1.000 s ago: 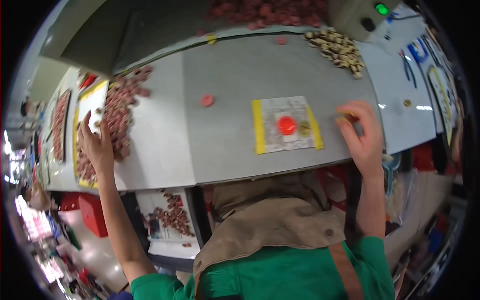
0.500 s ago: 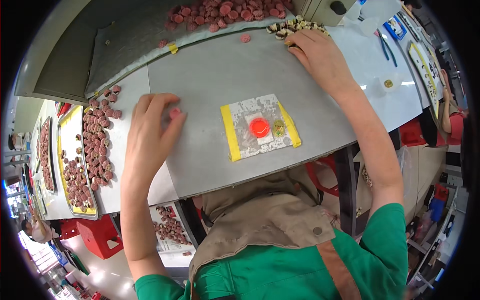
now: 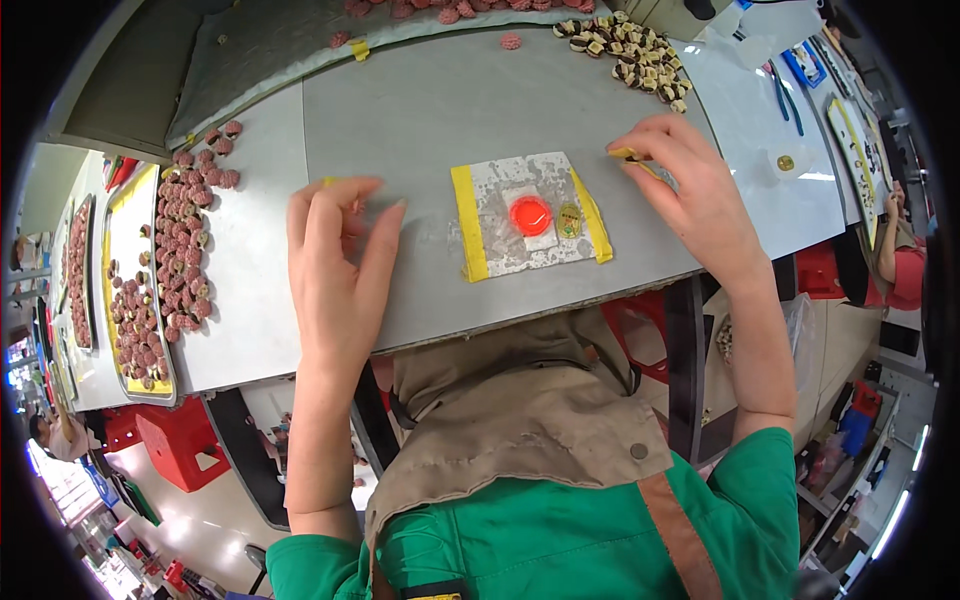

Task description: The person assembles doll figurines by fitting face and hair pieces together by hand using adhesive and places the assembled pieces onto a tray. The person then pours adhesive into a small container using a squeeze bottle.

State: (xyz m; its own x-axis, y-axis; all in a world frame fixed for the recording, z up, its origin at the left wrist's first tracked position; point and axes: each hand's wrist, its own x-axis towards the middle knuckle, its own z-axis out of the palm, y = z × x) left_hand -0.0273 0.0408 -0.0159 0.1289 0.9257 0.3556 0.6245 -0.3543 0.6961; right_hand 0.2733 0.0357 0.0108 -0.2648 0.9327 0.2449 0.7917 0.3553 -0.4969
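My left hand (image 3: 340,240) hovers over the grey table left of a small board, fingers curled and a little blurred. A pink piece (image 3: 355,206) shows faintly among its fingers, mostly hidden. Right of the board, my right hand (image 3: 690,190) has thumb and forefinger brought together, with yellow at the tips. What they pinch, if anything, is too small to make out. The speckled white board (image 3: 500,255) has yellow tape down two sides. A bright red round dish (image 3: 531,215) sits at its middle, beside a gold-green oval sticker (image 3: 569,221).
Cream and dark-brown pieces (image 3: 650,65) lie heaped at the back right. Pink bumpy pieces (image 3: 185,250) cover the left side, some in a yellow-lined tray (image 3: 135,375). One pink piece (image 3: 511,41) lies alone at the back. Blue-handled pliers (image 3: 787,100) rest at right.
My right hand has come away from the cream and brown heap, back toward the board. My left hand has shifted right, closer to the board. The view has tilted slightly.
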